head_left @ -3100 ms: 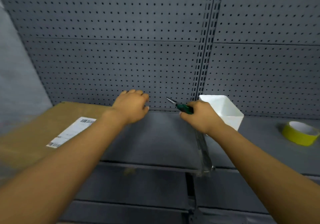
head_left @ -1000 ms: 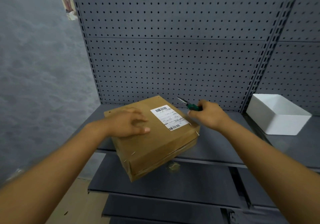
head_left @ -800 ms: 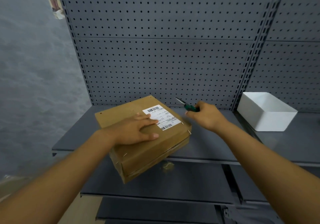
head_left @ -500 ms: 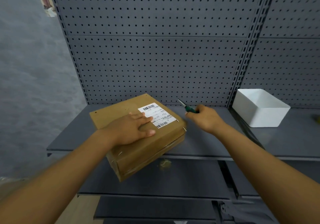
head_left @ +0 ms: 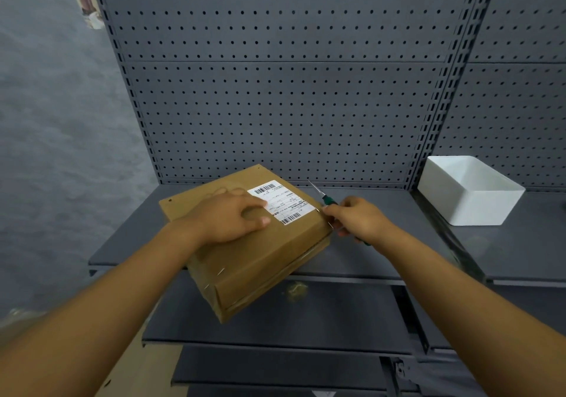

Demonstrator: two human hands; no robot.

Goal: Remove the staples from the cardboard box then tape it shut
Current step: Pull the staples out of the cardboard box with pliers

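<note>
A flat brown cardboard box (head_left: 260,261) with a white shipping label (head_left: 283,202) lies skewed on the grey shelf (head_left: 367,255), its near corner hanging past the shelf's front edge. Small metal staples (head_left: 220,271) show along its front-left edge and at its right corner. My left hand (head_left: 229,217) presses flat on the box top, just left of the label. My right hand (head_left: 356,219) sits at the box's right corner, shut on a green-handled tool (head_left: 327,199) whose thin metal tip points up and back.
A white open bin (head_left: 468,189) stands on the shelf to the right. A grey pegboard wall (head_left: 275,90) rises behind. Lower grey shelves (head_left: 275,314) step out below the box. A grey wall lies to the left.
The box has been drawn onto the shelf from the left and turned under my left hand. My right hand with the tool has closed in on the box's right corner.
</note>
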